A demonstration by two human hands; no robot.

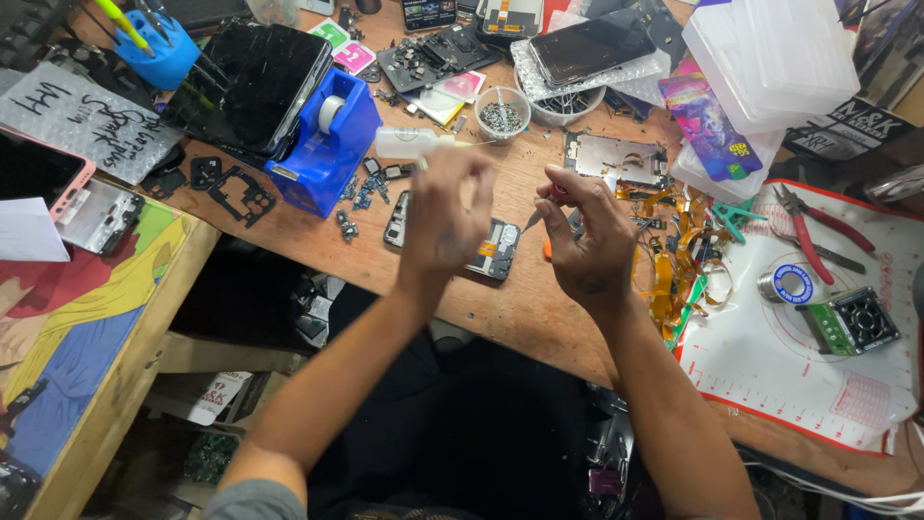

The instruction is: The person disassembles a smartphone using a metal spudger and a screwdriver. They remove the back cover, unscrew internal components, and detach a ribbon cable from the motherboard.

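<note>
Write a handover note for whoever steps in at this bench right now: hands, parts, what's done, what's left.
Left hand: raised over the bench, gripping a small white bottle with its thin nozzle pointing right.
Right hand: pinching a slim tool, tip aimed at the nozzle; an orange bit shows under the palm.
Opened phone: lies flat on the wooden bench below both hands, insides exposed.
Nearby: cup of screws, blue tape dispenser, orange flex cables, red pliers on the white mat.
Done: phone is open.
Left: it is not closed; loose parts lie around.
</note>
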